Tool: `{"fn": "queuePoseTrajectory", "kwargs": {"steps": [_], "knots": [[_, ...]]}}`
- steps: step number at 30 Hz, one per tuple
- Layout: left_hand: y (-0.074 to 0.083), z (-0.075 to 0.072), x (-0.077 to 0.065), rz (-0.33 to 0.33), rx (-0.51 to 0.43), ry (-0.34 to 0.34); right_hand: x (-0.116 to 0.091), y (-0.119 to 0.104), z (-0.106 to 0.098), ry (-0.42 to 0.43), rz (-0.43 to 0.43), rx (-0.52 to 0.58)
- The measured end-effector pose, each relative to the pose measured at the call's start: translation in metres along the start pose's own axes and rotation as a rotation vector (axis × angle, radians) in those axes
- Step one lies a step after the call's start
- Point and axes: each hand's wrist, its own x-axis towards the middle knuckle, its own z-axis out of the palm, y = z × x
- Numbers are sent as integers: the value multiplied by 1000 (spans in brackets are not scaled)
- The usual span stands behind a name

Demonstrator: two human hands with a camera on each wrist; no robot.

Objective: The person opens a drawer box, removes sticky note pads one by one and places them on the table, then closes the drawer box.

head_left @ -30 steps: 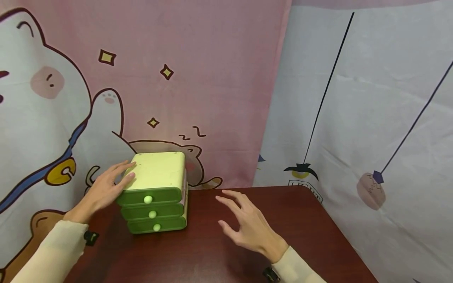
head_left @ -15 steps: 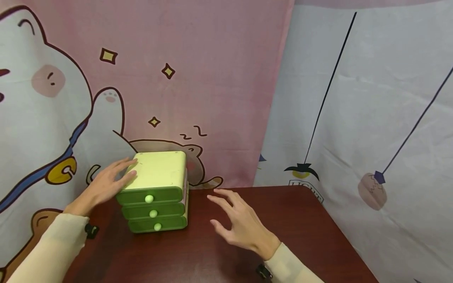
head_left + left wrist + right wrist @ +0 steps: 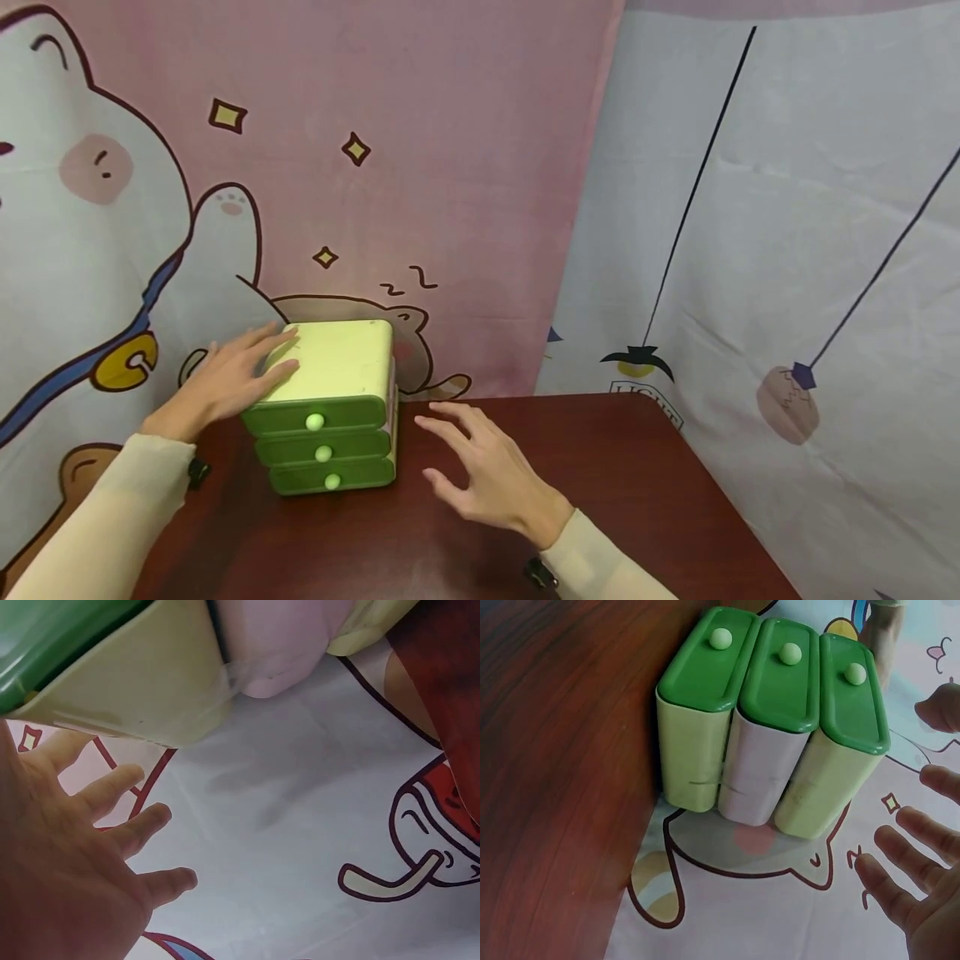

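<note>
A small three-tier drawer box stands on the dark red-brown table, with green fronts, round pale green knobs and a pale yellow top. The left hand is at its upper left edge, fingers spread, fingertips overlapping the top in the head view. In the left wrist view the left fingers lie extended below the box's side. To the right of the box the right hand hovers over the table, fingers apart and holding nothing. The right wrist view shows the three tiers, yellow, pink and yellow, beside the right fingers.
Behind the table hangs a pink cloth printed with cartoon cats. A grey-white cloth with hanging lamp drawings covers the right side. The table's right edge runs diagonally toward the front.
The right hand has moved left, closer to the drawer box. The left hand has shifted slightly right and up along its top edge. The box stays in place.
</note>
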Motion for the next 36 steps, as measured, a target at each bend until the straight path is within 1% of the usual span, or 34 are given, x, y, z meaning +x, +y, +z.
{"fn": "queuePoseTrajectory", "kwargs": {"steps": [8, 18, 24, 31, 36], "knots": [[5, -1, 1, -14, 50, -77, 13, -11, 10, -23, -26, 29], [9, 2, 0, -32, 86, -96, 29, -23, 27, -59, -60, 88], [11, 2, -2, -51, 106, -88, 38, -30, 34, -87, -70, 95], [19, 2, -6, -59, 127, -56, 53, -36, 43, -91, -103, 57], [24, 3, -6, -58, 135, -36, 61, -39, 49, -86, -106, 38]]}}
